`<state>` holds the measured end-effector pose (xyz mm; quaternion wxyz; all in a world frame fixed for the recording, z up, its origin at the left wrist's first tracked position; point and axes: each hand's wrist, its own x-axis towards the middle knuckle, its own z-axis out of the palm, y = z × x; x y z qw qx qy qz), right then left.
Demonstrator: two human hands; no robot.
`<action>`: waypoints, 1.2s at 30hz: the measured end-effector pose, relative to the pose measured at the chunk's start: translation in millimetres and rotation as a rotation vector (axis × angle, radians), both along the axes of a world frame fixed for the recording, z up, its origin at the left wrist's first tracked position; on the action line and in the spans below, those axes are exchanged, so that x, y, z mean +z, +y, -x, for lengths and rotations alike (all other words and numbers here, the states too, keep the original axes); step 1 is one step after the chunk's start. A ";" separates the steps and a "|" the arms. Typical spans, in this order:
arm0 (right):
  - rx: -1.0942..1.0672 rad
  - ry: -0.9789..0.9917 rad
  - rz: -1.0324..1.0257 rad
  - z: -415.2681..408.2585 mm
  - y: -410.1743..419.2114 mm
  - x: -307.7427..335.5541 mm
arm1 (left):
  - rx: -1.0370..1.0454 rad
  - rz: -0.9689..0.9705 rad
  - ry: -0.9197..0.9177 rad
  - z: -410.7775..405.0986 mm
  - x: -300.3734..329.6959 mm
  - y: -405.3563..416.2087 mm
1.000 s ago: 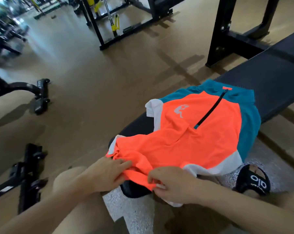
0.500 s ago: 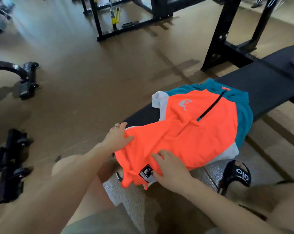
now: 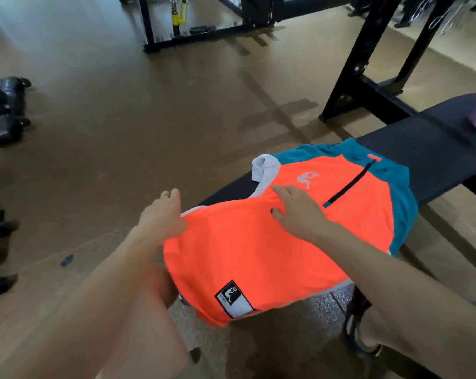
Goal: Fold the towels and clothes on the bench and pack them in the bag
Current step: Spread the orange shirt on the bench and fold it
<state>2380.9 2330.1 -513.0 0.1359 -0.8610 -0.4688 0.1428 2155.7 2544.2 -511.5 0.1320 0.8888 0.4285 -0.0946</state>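
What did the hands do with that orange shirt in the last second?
Both hands let go of the near hem, which they had been gripping, and moved up the shirt. The hem was folded up, so a black and white label now shows near the edge. The left hand now holds the shirt's left edge; the right hand presses flat near the middle. The shirt stayed on the bench.

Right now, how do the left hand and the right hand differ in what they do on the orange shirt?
The left hand pinches the orange shirt at its left edge, at the side of the bench; the right hand lies on top of the shirt, near its middle. The left hand is closed on the fabric, while the right hand lies palm down with its fingers mostly extended. Both touch the same shirt.
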 end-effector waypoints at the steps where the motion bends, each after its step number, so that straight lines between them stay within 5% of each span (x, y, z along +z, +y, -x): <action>1: 0.002 0.003 0.011 -8.1 9.7 0.1 | 0.000 0.067 -0.043 -5.6 -2.9 -1.5; 4: 0.005 -0.014 0.018 -32.6 41.2 1.8 | -0.073 0.116 -0.125 -26.6 -10.4 -6.4; 9: 0.027 -0.094 -0.004 -68.9 90.7 7.7 | -0.236 0.058 0.024 -49.6 -11.8 -2.1; 15: 0.204 -0.092 0.280 -93.2 143.5 18.6 | -0.334 0.191 0.071 -52.0 -18.0 16.6; 20: -0.281 -0.119 -0.107 -115.8 171.2 28.3 | -0.226 0.168 -0.012 -49.7 -15.7 31.7; 23: -0.433 -0.024 -0.108 -129.2 166.9 16.5 | -0.155 0.194 -0.017 -49.5 -11.0 32.9; 27: -0.303 0.061 0.052 -126.5 158.8 -4.3 | -0.126 0.252 0.078 -49.4 -13.7 32.8; 31: -0.005 -0.140 0.313 -114.4 148.9 -16.4 | -0.159 0.295 0.046 -49.7 -16.7 33.2; 36: 0.114 -0.234 0.209 -114.9 146.1 -12.4 | -0.140 0.343 -0.156 -49.3 -1.6 36.8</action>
